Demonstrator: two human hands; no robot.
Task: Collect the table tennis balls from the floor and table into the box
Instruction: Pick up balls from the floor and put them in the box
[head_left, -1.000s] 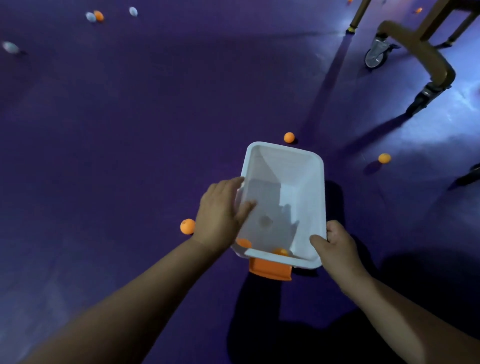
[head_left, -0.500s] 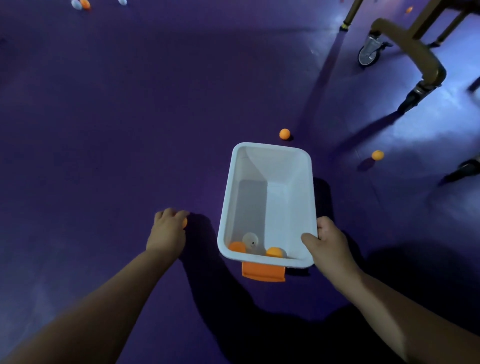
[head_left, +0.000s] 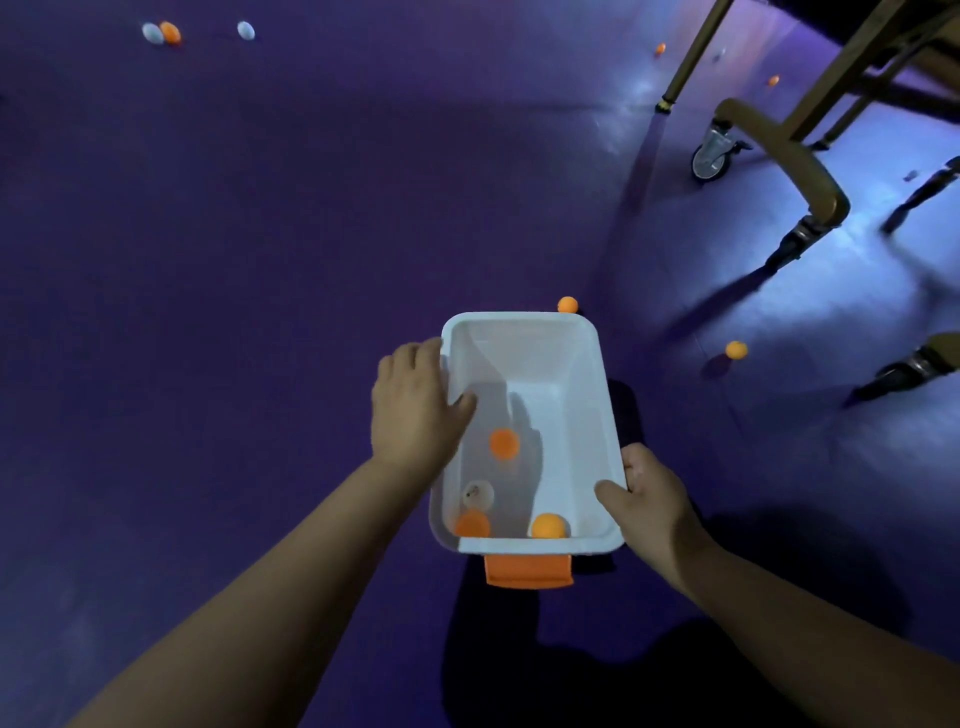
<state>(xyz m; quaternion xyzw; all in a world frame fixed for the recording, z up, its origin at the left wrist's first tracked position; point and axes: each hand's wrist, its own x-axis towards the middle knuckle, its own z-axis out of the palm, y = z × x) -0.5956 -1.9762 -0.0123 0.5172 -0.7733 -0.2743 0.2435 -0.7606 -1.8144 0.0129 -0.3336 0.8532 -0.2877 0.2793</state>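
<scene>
Half a second ago the left hand (head_left: 415, 405) was down on the floor (head_left: 260, 260), covering an orange ball left of the box (head_left: 602, 395). Now this hand is at the left rim of the box, with the fingers spread and released, and holding nothing. A blurred orange ball (head_left: 504, 443) is in the middle of the box, so I judge it was just dropped in. The box had three balls before; now it has four: this one, a white ball (head_left: 478, 493), and two orange balls (head_left: 472, 524) (head_left: 547, 526) at the near end. The right hand (head_left: 644, 493) is grasping the near right corner of the box and keeps it steady, as before. An orange clip (head_left: 527, 571) shows under the near rim.

The task is far from finished. One orange ball (head_left: 567, 304) lies just beyond the far rim, another (head_left: 735, 349) is to the right, and three more balls (head_left: 161, 32) (head_left: 245, 30) lie far away at the top left. Small balls are also seen under the frame.

The floor is dark purple and smooth, so the balls probably roll easily. At the top right stands a gold metal frame with wheels (head_left: 709, 156); the worktop itself is not in view.
</scene>
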